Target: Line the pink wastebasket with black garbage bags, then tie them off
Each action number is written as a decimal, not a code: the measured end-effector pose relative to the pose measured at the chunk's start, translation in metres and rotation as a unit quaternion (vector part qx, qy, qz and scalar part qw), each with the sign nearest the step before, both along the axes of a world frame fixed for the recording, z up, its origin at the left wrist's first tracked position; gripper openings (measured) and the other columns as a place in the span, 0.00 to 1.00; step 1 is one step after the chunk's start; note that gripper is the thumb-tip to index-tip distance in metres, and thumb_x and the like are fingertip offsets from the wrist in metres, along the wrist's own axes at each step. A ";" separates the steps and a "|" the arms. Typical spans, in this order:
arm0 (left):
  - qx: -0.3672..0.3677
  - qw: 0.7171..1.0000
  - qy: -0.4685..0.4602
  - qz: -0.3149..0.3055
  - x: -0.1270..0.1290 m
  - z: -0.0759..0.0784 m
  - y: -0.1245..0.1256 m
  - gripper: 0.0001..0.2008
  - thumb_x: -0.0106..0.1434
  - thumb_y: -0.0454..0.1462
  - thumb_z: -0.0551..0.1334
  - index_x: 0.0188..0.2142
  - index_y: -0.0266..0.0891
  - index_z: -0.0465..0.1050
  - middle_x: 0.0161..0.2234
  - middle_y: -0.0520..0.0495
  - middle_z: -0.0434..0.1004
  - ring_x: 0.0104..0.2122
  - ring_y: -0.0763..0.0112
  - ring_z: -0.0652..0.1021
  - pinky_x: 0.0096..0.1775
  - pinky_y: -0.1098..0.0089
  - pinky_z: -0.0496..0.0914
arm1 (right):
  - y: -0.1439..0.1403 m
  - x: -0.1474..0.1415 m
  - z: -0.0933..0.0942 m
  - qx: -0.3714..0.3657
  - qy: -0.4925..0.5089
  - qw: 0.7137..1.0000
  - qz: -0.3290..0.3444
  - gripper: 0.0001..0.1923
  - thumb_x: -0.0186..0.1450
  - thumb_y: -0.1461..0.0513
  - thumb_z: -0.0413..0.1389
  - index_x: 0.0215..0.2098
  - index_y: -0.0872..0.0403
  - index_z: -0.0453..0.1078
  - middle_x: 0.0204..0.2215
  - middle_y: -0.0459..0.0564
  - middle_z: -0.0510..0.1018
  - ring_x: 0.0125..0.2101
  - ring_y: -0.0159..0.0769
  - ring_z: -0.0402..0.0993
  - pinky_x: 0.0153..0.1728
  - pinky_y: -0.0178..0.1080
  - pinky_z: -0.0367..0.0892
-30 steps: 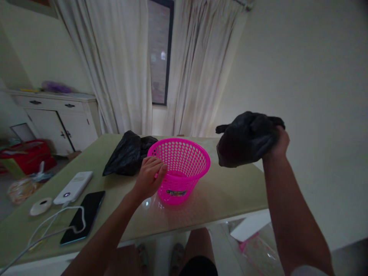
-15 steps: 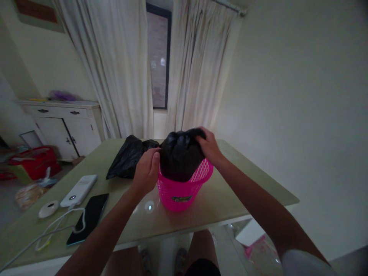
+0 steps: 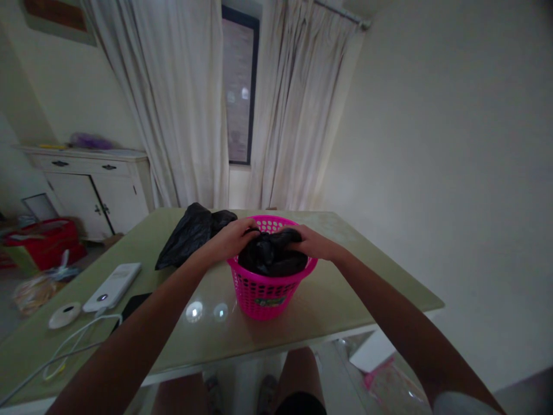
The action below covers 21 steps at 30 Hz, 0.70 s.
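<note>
A pink perforated plastic basket [image 3: 264, 294] stands upright on the pale green table. Bunched inside its mouth is a black plastic bag [image 3: 272, 262], which hides the basket's bottom. My left hand [image 3: 233, 237] reaches over the left rim with its fingers closed on the bag's edge. From the right, my right hand [image 3: 314, 242] grips the other side of the same bag, just over the rim. Some fingertips are hidden in the dark folds. A second black plastic bag [image 3: 185, 236] lies crumpled on the table, left of the basket.
On the table's left are a white power bank [image 3: 113, 287], a round white device [image 3: 64, 315], a dark phone [image 3: 135, 302] partly behind my left forearm, and a white cable [image 3: 78, 340]. Curtains [image 3: 185, 104] hang beyond the far edge of the table [image 3: 345, 288].
Both hands have lowered the black bag from above the rim down into the basket. The basket's back rim now shows. My left forearm covers more of the phone.
</note>
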<state>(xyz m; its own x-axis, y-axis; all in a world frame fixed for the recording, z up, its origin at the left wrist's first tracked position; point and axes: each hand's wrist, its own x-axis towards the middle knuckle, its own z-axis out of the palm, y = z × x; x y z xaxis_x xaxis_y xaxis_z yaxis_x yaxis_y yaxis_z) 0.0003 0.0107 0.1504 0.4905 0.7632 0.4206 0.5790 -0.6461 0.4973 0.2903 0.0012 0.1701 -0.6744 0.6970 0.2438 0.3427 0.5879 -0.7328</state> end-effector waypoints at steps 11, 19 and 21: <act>-0.153 0.984 -0.043 -0.080 0.020 0.009 -0.002 0.18 0.70 0.53 0.61 0.41 0.42 0.73 0.31 0.50 0.77 0.31 0.65 0.76 0.32 0.68 0.67 | 0.006 -0.009 0.001 0.156 0.043 0.977 -0.141 0.23 0.61 0.72 0.53 0.47 0.51 0.83 0.46 0.49 0.87 0.48 0.42 0.81 0.57 0.46 0.72; -0.114 0.989 -0.024 -0.088 0.018 0.009 -0.002 0.20 0.63 0.36 0.65 0.54 0.41 0.71 0.43 0.44 0.83 0.39 0.62 0.82 0.39 0.64 0.75 | 0.007 0.003 0.024 -0.016 0.154 0.982 -0.111 0.21 0.65 0.60 0.59 0.56 0.49 0.80 0.49 0.51 0.86 0.48 0.43 0.81 0.53 0.47 0.75; -0.067 0.996 -0.014 -0.056 0.017 0.011 -0.005 0.21 0.61 0.31 0.64 0.54 0.42 0.70 0.46 0.43 0.84 0.43 0.60 0.83 0.43 0.62 0.75 | 0.006 0.013 0.037 -0.103 0.169 0.978 -0.070 0.23 0.72 0.49 0.57 0.60 0.48 0.78 0.56 0.54 0.85 0.52 0.46 0.81 0.50 0.47 0.77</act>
